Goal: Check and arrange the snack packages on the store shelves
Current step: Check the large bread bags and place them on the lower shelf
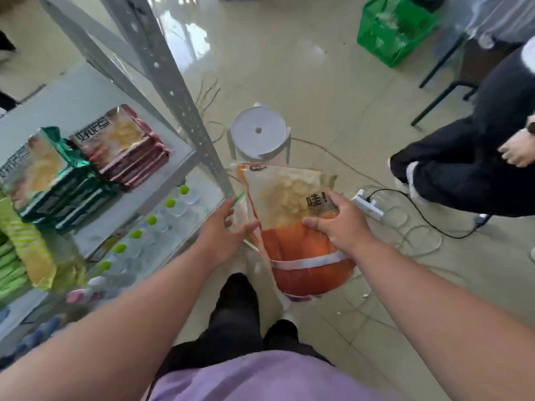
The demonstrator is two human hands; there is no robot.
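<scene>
Floor (pixel 289 68): pale tile, open between shelf and seated person; cables trail across it.
Shelf (pixel 86 105): grey metal, at left; its corner post (pixel 173 91) slants down to just beside the bag's top left corner.
Seated person (pixel 463 157): dark trousers, at right, well apart from the bag.
Bag (pixel 292 227): orange and cream snack pack, held over the floor off the shelf's corner; long axis runs away from the wearer, top edge farthest, leaning left.
Basket (pixel 396 27): green, far right.
Stool (pixel 260 134): white, round, beyond the bag.
Red packs (pixel 124 146), green packs (pixel 49 180): stacked flat on the shelf.
Right hand (pixel 335 224): fingers spread, gripping the bag's face.
Left hand (pixel 225 230): fingers relaxed, touching the bag's left edge.
</scene>
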